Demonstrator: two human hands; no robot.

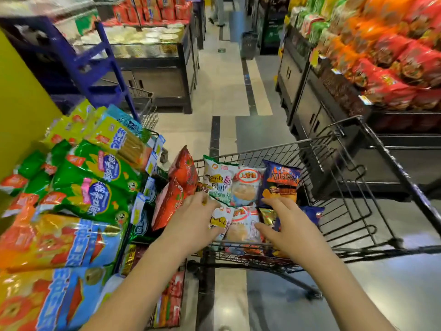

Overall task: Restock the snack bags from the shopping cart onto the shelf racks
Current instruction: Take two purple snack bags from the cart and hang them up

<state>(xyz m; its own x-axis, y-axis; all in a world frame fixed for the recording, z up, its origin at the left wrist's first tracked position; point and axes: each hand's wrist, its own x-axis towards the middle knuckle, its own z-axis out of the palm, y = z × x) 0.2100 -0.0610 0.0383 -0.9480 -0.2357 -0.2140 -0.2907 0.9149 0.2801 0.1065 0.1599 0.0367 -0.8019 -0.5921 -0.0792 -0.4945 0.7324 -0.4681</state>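
A wire shopping cart (338, 187) stands in front of me with several snack bags upright in its left half. Among them are a red bag (181, 185), a white bag (218, 182), a white bag with a red ring (247, 185) and a dark blue bag (281, 181). My left hand (198, 216) reaches into the cart, its fingers spread over a white bag in the near row (220, 222). My right hand (286, 220) rests with spread fingers on the near bags beside a gold packet (267, 216). Neither hand has closed around a bag.
A shelf rack on my left holds green bags (95, 185), yellow and blue bags (121, 137) and orange and blue bags (59, 240). A dark display with red and orange bags (393, 58) lines the right. A blue step ladder (102, 65) stands far left. A person's legs (218, 13) show down the aisle.
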